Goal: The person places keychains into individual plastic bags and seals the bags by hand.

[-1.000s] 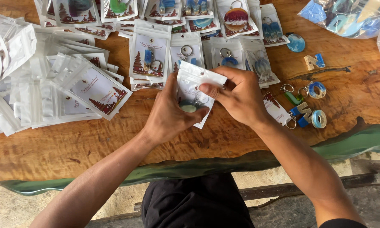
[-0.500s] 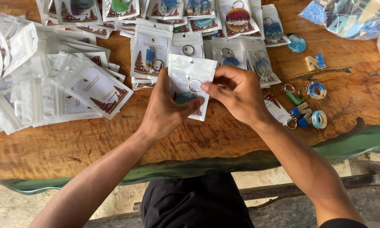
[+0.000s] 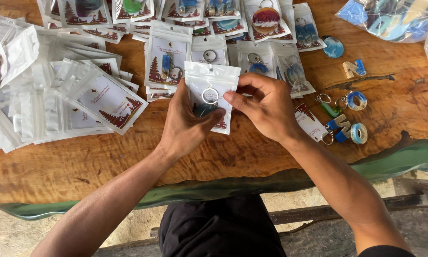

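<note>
Both hands, left hand (image 3: 185,124) and right hand (image 3: 266,107), pinch the small clear plastic keyring pouch (image 3: 211,93), now lifted more upright than before.

Hidden and cut off

The left hand (image 3: 185,124) covers the held pouch's (image 3: 213,88) lower left corner (its dark charm mostly hidden); the far packet row (image 3: 176,9) and the far-right plastic bag (image 3: 395,19) run past the frame edge.

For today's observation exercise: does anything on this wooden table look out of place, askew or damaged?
Nothing looks damaged. The left hand and right hand hold a small clear pouch with a keyring inside. Only the loose keyrings to the right lie unbagged and scattered, unlike the packed rows along the table.
</note>
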